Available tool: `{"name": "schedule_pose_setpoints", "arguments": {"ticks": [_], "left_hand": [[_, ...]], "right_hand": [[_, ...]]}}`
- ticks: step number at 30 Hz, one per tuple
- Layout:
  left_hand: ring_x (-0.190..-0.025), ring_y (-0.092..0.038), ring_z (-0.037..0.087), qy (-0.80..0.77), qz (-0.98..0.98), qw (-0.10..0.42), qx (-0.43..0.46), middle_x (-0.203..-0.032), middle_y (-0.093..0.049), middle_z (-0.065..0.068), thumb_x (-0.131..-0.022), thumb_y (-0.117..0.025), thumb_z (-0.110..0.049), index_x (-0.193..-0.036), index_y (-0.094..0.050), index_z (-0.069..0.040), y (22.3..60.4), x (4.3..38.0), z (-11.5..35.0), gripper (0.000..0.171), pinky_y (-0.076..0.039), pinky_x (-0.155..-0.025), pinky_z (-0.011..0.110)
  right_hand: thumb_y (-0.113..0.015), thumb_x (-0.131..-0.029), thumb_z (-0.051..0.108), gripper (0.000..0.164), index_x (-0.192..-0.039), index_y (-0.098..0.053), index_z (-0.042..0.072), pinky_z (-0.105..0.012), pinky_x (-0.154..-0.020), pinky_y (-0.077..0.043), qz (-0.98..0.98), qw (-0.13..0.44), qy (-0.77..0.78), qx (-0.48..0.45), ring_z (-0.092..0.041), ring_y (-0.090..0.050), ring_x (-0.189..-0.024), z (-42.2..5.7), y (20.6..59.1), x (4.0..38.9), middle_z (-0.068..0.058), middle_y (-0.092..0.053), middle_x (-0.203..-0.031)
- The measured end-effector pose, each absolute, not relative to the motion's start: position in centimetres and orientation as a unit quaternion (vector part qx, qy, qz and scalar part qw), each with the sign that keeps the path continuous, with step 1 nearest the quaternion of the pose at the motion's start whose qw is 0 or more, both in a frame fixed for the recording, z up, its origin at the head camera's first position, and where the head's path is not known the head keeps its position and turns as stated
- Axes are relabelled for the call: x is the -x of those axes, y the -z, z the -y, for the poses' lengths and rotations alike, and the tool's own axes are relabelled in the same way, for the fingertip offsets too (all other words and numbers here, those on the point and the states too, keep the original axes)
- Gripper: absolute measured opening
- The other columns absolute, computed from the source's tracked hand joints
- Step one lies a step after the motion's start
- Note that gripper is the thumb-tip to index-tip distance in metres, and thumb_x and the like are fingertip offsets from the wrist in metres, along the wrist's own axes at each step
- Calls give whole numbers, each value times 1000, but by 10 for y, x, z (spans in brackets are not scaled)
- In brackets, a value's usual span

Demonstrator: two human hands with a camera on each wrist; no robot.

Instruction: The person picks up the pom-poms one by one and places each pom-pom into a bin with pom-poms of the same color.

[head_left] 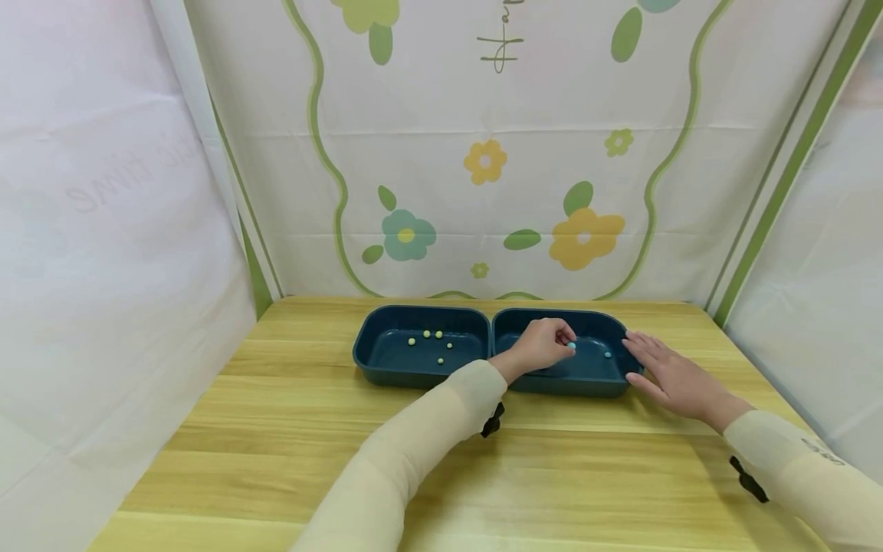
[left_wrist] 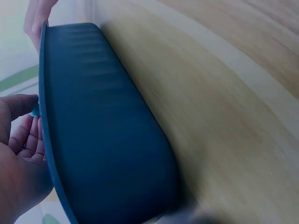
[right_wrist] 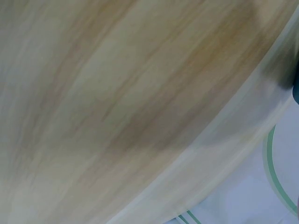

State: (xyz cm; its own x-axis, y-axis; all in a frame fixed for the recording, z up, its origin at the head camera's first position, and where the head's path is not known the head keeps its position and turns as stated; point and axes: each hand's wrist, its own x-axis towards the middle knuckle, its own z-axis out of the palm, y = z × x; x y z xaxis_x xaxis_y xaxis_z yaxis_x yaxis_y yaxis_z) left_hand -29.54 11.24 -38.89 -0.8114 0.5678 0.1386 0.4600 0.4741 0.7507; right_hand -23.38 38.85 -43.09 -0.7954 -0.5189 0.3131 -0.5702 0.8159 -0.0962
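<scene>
My left hand (head_left: pixel 541 345) reaches over the right-hand dark blue tray (head_left: pixel 559 386), pinching a small light-blue ball (head_left: pixel 572 346) between thumb and fingertip. In the left wrist view the ball shows between those digits just beyond the tray's rim. A second light-blue ball (head_left: pixel 608 355) lies on the tray floor near its right end. Against that end my right hand (head_left: pixel 679 382) rests with straight fingers touching the rim. Part of the tray's inside is hidden behind the left hand. The right wrist view shows mostly tabletop, with the right hand barely seen.
A matching dark blue tray (head_left: pixel 407 378) stands to the left, side by side with the other, with several pale yellow balls (head_left: pixel 427 334) on its floor. Both stand on a wooden table (head_left: pixel 276 429). A flower-printed cloth (head_left: pixel 428 153) hangs behind, and white cloth flanks both sides.
</scene>
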Motion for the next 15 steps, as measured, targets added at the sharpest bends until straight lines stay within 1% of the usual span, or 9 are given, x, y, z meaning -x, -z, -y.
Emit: {"name": "schedule_pose_setpoints", "arguments": {"ticks": [5,8,15], "left_hand": [[-76,-53,3,-410,-864,62,-287,-84,-56,-9,-92,-69,-11,-95,-65,-12,392,298,-114,6,-46,-68,16],[-76,-53,4,-410,-865,61,-283,-84,-57,-9,-92,-69,-10,-96,-66,-12,393,299,-114,5,-46,-69,17],[-76,-53,3,-401,-869,59,-283,-83,-57,-9,-91,-70,-11,-98,-67,-10,397,300,-115,8,-46,-69,16]], "right_hand": [[-58,-99,29,61,-146,-37,-5,-18,-113,2,941,143,-90,-292,-42,-27,-139,-389,432,234,-25,-33,-151],[-57,-99,29,62,-147,-36,-5,-19,-113,2,941,140,-84,-295,-41,-26,-140,-390,432,235,-25,-31,-151],[-58,-99,29,62,-146,-37,-5,-20,-113,1,942,139,-87,-292,-43,-28,-138,-390,431,234,-25,-32,-151]]}}
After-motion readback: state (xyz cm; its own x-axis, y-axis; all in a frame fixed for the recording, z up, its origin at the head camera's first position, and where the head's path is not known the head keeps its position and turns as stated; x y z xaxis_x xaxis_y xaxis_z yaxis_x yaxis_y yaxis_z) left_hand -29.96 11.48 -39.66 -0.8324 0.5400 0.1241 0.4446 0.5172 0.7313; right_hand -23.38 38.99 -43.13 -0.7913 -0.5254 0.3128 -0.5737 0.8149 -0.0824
